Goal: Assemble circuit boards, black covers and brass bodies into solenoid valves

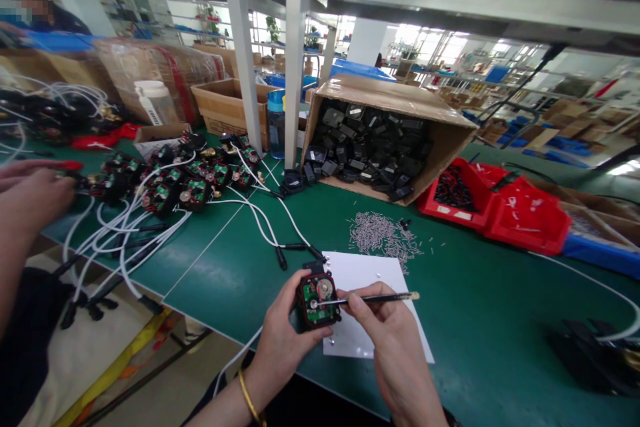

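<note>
My left hand [283,331] grips a small black housing [317,299] with a green circuit board and a round metal part inside, held over a white sheet of paper [365,280]. A white cable runs down from the housing past my wrist. My right hand [387,333] pinches a thin brush-like tool [376,297] whose tip touches the board. Both hands sit at the near edge of the green table mat [470,307].
A tipped cardboard box [380,140] holds several black covers. A pile of small metal pins [381,235] lies behind the paper. Finished units with white cables [180,183] crowd the left. Red bins [500,207] stand at right. Another person's hands [30,193] work at far left.
</note>
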`<action>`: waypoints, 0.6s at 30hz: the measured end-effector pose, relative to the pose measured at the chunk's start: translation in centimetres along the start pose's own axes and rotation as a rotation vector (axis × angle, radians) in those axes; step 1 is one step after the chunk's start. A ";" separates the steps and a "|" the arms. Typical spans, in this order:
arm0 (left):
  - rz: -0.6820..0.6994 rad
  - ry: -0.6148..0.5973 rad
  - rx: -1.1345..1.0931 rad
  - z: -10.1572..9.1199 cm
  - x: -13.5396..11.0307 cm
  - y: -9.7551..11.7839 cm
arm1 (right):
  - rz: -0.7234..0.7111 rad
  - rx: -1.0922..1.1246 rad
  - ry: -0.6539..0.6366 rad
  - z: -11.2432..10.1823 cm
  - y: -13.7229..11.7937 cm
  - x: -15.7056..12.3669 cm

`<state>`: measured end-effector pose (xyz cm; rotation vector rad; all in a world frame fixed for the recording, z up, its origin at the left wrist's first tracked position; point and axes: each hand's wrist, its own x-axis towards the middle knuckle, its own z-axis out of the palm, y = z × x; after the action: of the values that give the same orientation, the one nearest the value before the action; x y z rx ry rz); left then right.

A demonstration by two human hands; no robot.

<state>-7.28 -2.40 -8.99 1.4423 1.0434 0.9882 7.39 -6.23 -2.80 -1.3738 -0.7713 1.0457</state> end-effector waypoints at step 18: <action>0.507 0.084 0.222 0.2 -0.5 -1.5 | -0.208 -0.184 0.091 1.5 0.8 -0.7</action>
<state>-7.36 -2.86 -10.54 1.9183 0.8827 1.3311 5.61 -6.35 -3.36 -1.4504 -0.9388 0.7593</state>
